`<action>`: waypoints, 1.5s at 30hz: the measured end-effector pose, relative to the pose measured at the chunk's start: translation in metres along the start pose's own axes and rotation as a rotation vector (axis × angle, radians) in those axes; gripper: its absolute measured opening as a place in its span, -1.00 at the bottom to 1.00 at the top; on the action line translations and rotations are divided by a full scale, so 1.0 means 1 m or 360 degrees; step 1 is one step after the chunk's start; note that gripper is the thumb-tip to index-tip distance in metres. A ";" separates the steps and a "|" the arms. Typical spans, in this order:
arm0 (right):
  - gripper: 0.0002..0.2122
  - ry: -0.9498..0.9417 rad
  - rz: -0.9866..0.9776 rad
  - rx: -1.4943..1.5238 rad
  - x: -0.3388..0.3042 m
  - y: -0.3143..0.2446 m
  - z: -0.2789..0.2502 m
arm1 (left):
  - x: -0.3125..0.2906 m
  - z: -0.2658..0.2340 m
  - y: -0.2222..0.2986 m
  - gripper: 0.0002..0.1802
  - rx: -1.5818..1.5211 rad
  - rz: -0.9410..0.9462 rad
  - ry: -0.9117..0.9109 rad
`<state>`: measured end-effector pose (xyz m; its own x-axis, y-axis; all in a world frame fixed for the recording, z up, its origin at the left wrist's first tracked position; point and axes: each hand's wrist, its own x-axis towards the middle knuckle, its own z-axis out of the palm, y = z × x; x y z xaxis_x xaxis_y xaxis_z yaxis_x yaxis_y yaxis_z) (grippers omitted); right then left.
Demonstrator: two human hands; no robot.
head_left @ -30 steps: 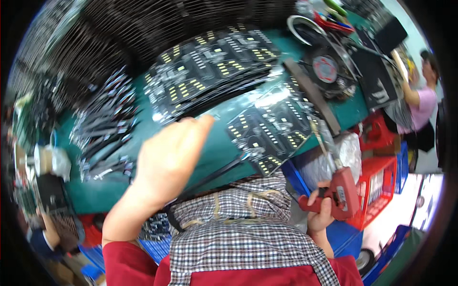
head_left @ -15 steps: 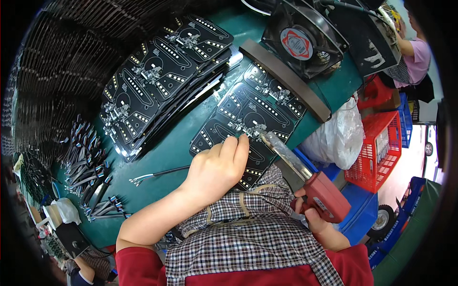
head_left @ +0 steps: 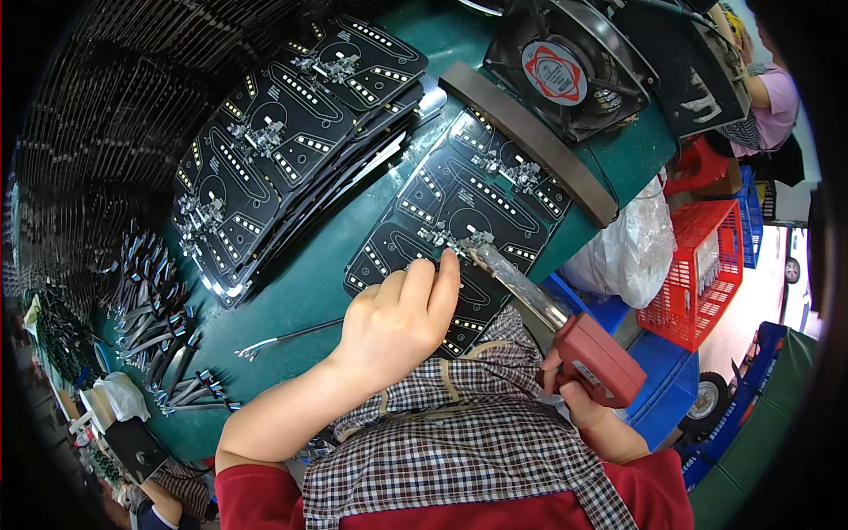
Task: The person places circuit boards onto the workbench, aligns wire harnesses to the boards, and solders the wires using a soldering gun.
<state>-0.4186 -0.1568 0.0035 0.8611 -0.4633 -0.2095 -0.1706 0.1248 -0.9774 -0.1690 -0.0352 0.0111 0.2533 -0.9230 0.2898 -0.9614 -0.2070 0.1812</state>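
Observation:
A black circuit board panel (head_left: 406,210) with rows of small LEDs lies on the green table in front of me. My left hand (head_left: 402,309) is closed over its near part, fingertips at the cluster of components in the middle. From under that hand a black cable (head_left: 305,333) runs out to the left, its stripped wire ends fanned; the pinched end is hidden by my fingers. My right hand (head_left: 579,393) grips a red soldering gun (head_left: 601,358) with a long metal barrel. The barrel's tip meets the components just right of my left fingertips.
A stack of similar panels (head_left: 291,124) stands at the left, with loose cut cables (head_left: 163,327) nearer. A dark bar (head_left: 530,141) borders the panel's far side, before a black fan (head_left: 561,75). Plastic bag (head_left: 632,243) and red crate (head_left: 698,274) are right.
The soldering gun has shifted slightly up and left, bringing its tip closer to my left fingertips. My left hand stays in nearly the same place. The view has shifted a little.

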 end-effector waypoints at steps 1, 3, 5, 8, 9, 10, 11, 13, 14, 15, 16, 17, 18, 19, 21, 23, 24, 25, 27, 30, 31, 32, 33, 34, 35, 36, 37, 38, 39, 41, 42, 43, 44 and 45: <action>-0.40 -0.0005 0.0007 -0.0002 0.000 0.001 0.000 | 0.000 0.000 0.000 -0.53 0.0011 -0.0009 -0.0012; -0.41 0.0075 -0.0012 -0.0009 -0.001 0.002 0.001 | 0.001 0.000 0.001 -0.53 0.0051 0.0007 0.0000; -0.42 0.0085 0.0014 -0.0099 -0.001 0.003 0.002 | 0.002 0.000 0.000 -0.53 0.0088 0.0012 -0.0011; -0.42 0.0108 0.0027 -0.0208 -0.001 0.003 0.003 | 0.003 0.001 -0.001 -0.61 0.0215 0.0115 0.0038; -0.42 0.0156 0.0049 -0.0151 -0.001 0.002 0.003 | 0.003 0.001 -0.001 -0.61 0.0219 0.0108 0.0033; -0.41 0.0118 0.0050 -0.0261 0.000 0.001 0.004 | 0.003 0.001 0.000 -0.62 0.0223 0.0095 0.0015; -0.41 0.0162 0.0090 -0.0231 0.000 -0.001 0.005 | 0.003 0.001 0.000 -0.62 0.0222 0.0100 0.0028; -0.41 0.0205 0.0130 -0.0201 0.003 -0.004 0.005 | 0.004 0.001 0.000 -0.63 0.0244 0.0093 0.0001; -0.40 0.0172 0.0068 -0.0296 0.005 -0.005 0.005 | 0.004 0.001 0.001 -0.63 0.0239 0.0101 0.0018; -0.40 0.0147 -0.0032 -0.0290 0.008 -0.007 0.004 | 0.004 0.001 0.002 -0.63 0.0253 0.0094 0.0000; -0.40 0.0143 0.0007 -0.0390 0.010 -0.009 0.004 | 0.005 0.000 0.002 -0.62 0.0273 0.0082 -0.0032; -0.40 0.0121 -0.0069 -0.0510 0.012 -0.010 0.004 | 0.005 0.000 0.003 -0.62 0.0265 0.0090 -0.0019; -0.41 0.0109 -0.0108 -0.0570 0.012 -0.012 0.005 | 0.005 -0.001 0.004 -0.62 0.0294 0.0090 -0.0042; -0.41 0.0100 -0.0148 -0.0630 0.012 -0.014 0.006 | 0.006 -0.001 0.005 -0.62 0.0327 0.0083 -0.0080; -0.43 0.0239 0.0221 0.0052 0.007 -0.018 0.010 | 0.006 -0.002 0.006 -0.62 0.0368 0.0102 -0.0075; -0.45 0.0265 0.0175 0.0099 0.004 -0.017 0.012 | 0.006 -0.002 0.007 -0.61 0.0411 0.0114 -0.0087; -0.47 0.0276 0.0152 0.0179 0.003 -0.016 0.013 | 0.006 -0.002 0.007 -0.61 0.0417 0.0122 -0.0086; -0.47 0.0278 0.0153 0.0181 0.002 -0.015 0.012 | 0.006 -0.001 0.007 -0.61 0.0429 0.0126 -0.0107; -0.47 0.0196 0.0013 -0.0195 0.000 -0.012 0.009 | 0.005 -0.001 0.005 -0.61 0.0388 0.0130 -0.0074; -0.48 0.0166 0.0026 -0.0236 -0.002 -0.008 0.008 | 0.003 0.001 0.003 -0.62 0.0317 0.0132 -0.0031; -0.48 0.0186 0.0016 -0.0209 -0.002 -0.007 0.009 | 0.003 0.001 0.002 -0.62 0.0279 0.0132 -0.0005; -0.47 0.0127 0.0040 -0.0272 -0.002 -0.007 0.008 | 0.003 0.001 0.002 -0.62 0.0279 0.0130 -0.0006; -0.47 0.0096 0.0053 -0.0303 -0.002 -0.006 0.009 | 0.003 0.001 0.002 -0.63 0.0280 0.0132 0.0010; -0.47 0.0065 0.0066 -0.0335 -0.002 -0.005 0.010 | 0.003 0.001 0.002 -0.63 0.0289 0.0133 0.0005; -0.46 0.0167 0.0061 -0.0170 -0.002 -0.004 0.013 | 0.003 0.001 0.003 -0.63 0.0281 0.0133 0.0025; -0.45 0.0237 0.0048 -0.0003 -0.002 -0.003 0.014 | 0.003 0.001 0.004 -0.64 0.0285 0.0130 -0.0007; -0.45 0.0268 0.0057 -0.0006 -0.002 -0.003 0.014 | 0.003 0.000 0.004 -0.65 0.0288 0.0127 -0.0038; -0.45 0.0222 0.0007 -0.0293 -0.002 -0.003 0.014 | 0.003 0.001 0.005 -0.65 0.0287 0.0126 -0.0040; -0.45 0.0197 -0.0017 -0.0437 -0.002 -0.002 0.013 | 0.004 0.001 0.007 -0.62 0.0344 0.0123 -0.0028; -0.45 0.0195 -0.0100 -0.0658 -0.001 -0.001 0.013 | 0.005 0.001 0.008 -0.58 0.0401 0.0122 -0.0017; -0.45 0.0195 -0.0131 -0.0657 -0.001 -0.001 0.013 | 0.005 0.000 0.009 -0.60 0.0447 0.0146 -0.0031; -0.45 0.0217 -0.0155 -0.0734 -0.002 0.000 0.013 | 0.006 0.000 0.009 -0.62 0.0509 0.0165 -0.0070; -0.45 0.0193 -0.0141 -0.0742 -0.002 0.000 0.013 | 0.006 0.000 0.010 -0.62 0.0495 0.0171 -0.0043; -0.45 0.0181 -0.0135 -0.0745 -0.002 -0.001 0.013 | 0.006 0.000 0.010 -0.61 0.0512 0.0169 -0.0051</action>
<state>-0.4140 -0.1441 0.0050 0.8278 -0.5512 -0.1047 -0.3217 -0.3134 -0.8935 -0.1772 -0.0429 0.0146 0.1516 -0.9536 0.2603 -0.9681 -0.1963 -0.1555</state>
